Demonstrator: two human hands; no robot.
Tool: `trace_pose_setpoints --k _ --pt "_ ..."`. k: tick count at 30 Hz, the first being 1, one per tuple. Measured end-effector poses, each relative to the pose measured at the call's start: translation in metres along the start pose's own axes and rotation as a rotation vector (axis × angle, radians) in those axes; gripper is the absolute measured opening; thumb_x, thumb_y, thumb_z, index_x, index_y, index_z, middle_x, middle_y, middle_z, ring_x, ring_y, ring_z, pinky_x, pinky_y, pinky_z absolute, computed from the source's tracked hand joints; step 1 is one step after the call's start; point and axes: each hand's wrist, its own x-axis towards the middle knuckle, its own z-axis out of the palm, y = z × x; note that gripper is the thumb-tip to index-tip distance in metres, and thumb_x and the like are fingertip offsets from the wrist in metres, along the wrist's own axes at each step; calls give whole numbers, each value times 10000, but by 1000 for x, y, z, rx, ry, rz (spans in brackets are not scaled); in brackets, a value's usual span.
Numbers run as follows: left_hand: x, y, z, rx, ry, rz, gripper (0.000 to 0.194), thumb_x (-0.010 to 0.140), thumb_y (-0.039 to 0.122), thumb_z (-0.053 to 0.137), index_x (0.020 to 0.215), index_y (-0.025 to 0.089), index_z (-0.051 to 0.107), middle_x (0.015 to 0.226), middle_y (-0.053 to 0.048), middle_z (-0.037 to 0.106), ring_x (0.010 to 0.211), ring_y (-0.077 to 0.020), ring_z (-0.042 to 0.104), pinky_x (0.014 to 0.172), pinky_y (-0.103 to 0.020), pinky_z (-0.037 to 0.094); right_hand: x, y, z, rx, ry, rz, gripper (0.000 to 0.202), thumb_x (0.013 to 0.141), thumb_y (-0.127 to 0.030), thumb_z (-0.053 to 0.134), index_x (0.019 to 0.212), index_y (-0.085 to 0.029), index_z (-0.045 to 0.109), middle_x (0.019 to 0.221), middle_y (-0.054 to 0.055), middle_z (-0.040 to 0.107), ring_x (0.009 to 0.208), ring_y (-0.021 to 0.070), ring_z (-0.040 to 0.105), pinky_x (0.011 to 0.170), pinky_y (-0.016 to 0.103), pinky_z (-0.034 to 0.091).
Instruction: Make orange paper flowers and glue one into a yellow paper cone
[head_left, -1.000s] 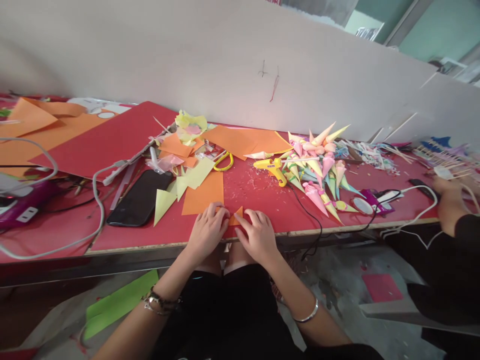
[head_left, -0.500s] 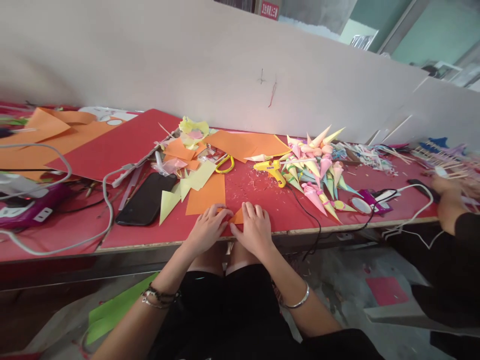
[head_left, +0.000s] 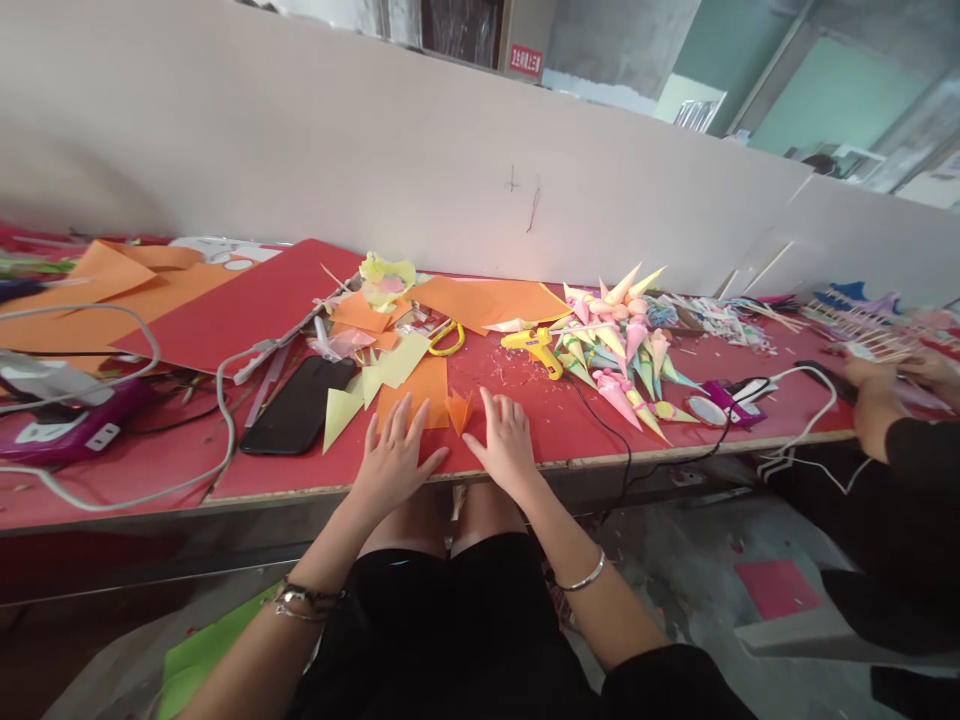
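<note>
A small folded orange paper piece (head_left: 457,410) stands on the red table (head_left: 585,430) near its front edge, its flaps sticking up. My left hand (head_left: 394,455) lies flat to its left, fingers spread, partly over an orange sheet (head_left: 420,385). My right hand (head_left: 506,440) lies flat just right of the piece, fingertips close beside it; I cannot tell whether they touch it. Neither hand holds anything.
A black phone (head_left: 300,405) and yellow paper triangles (head_left: 341,410) lie to the left. Yellow scissors (head_left: 448,337), a yellow glue gun (head_left: 534,348) and a pile of paper cones (head_left: 626,345) are behind and right. Cables cross the left side. Another person's hands (head_left: 874,385) work at far right.
Both hands were pressing together on the small orange piece; now they have spread apart and lie flat, and the piece stands free between them. The camera has tilted up slightly.
</note>
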Motion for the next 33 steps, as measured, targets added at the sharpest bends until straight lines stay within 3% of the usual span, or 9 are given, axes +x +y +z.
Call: trace_pose_setpoints --k 4,8,11,15,20,23,27,29,33 --pt "-10 -2 0 19 -20 19 544 819 462 408 1257 139 432 1319 -155 435 1228 -291 371 1009 -466 265 7 -1 -1 29 -2 -179 490 805 -184 505 1268 -306 401 1159 76 479 1044 217 450 888 350 379" --pt "-21 -2 -2 10 23 51 527 820 465 405 1246 158 443 1298 -143 461 1199 -291 407 987 -464 306 15 3 1 112 -86 -281 350 818 -206 507 1159 -287 514 1065 53 518 979 174 490 853 283 397" --pt "-28 -2 -5 6 28 60 486 817 443 425 1229 187 459 1285 -130 476 1182 -283 427 989 -453 313 23 7 1 165 -100 -262 179 837 -208 481 970 -230 600 927 38 544 878 145 526 763 230 412" --pt "-34 -4 -9 -29 6 80 452 777 396 504 1192 218 489 1252 -110 506 1137 -279 468 971 -444 347 37 14 -3 224 -42 -179 185 868 -205 418 909 -201 598 832 24 541 778 123 542 690 206 408" --pt "-38 -12 -12 -103 -9 106 363 761 288 521 1120 241 541 1160 -75 570 1049 -259 522 893 -408 426 52 22 -3 259 35 -108 288 850 -133 371 1061 -183 560 1010 83 498 913 147 526 753 235 426" --pt "-37 -18 -16 -134 -31 132 290 795 245 449 1047 238 592 1081 -64 611 974 -231 559 835 -365 458 45 16 -11 282 68 -125 334 839 -129 355 1127 -170 520 1083 106 465 1019 164 482 848 273 412" --pt "-29 -23 -27 -153 -3 141 311 845 276 351 956 226 637 966 -63 639 858 -198 597 720 -309 479 20 2 -29 230 -88 -341 422 775 -367 532 1182 -275 474 1189 64 433 1143 213 392 1015 442 257" --pt "-24 -24 -35 -152 38 138 328 855 303 334 944 215 638 935 -57 646 835 -191 603 692 -292 472 10 -1 -33 162 -130 -383 481 744 -406 573 1200 -309 457 1265 60 382 1188 240 342 1032 510 175" --pt "-16 -26 -55 -117 172 51 334 868 322 324 910 202 633 923 -42 653 806 -174 607 648 -255 445 6 9 -25 22 -52 -197 361 786 -240 538 1145 -274 523 1257 92 395 1132 259 389 953 449 309"
